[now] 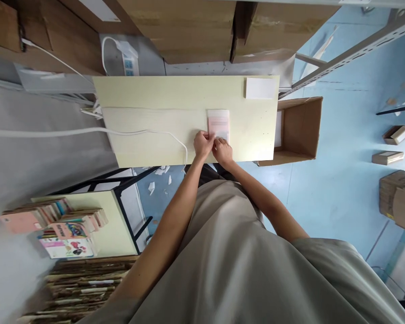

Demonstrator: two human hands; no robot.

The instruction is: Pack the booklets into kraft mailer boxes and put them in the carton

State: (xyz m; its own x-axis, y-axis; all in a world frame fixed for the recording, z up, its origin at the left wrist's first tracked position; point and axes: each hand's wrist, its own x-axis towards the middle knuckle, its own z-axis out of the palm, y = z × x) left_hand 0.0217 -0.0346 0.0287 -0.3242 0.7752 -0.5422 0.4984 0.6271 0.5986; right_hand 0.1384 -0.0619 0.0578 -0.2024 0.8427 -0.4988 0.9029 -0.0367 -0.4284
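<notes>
A flat pink-and-white booklet (218, 122) lies on the pale yellow tabletop (148, 94), in front of my body. Its upper strip is white and the rest pink; whether a clear sleeve covers it I cannot tell. At its lower left corner, my left hand (203, 144) is closed with thumb and fingers pinched on the edge. My right hand (222, 151) has its fingers curled over the near edge, close beside the left. The two hands almost touch, and they hide the booklet's near end.
White sheets (259, 88) lie at the table's far right corner. A white cable (138, 132) crosses the left half. An open cardboard box (300, 130) stands right of the table. Large cartons (189, 31) line the back. Stacked books (70, 225) sit on a lower-left table.
</notes>
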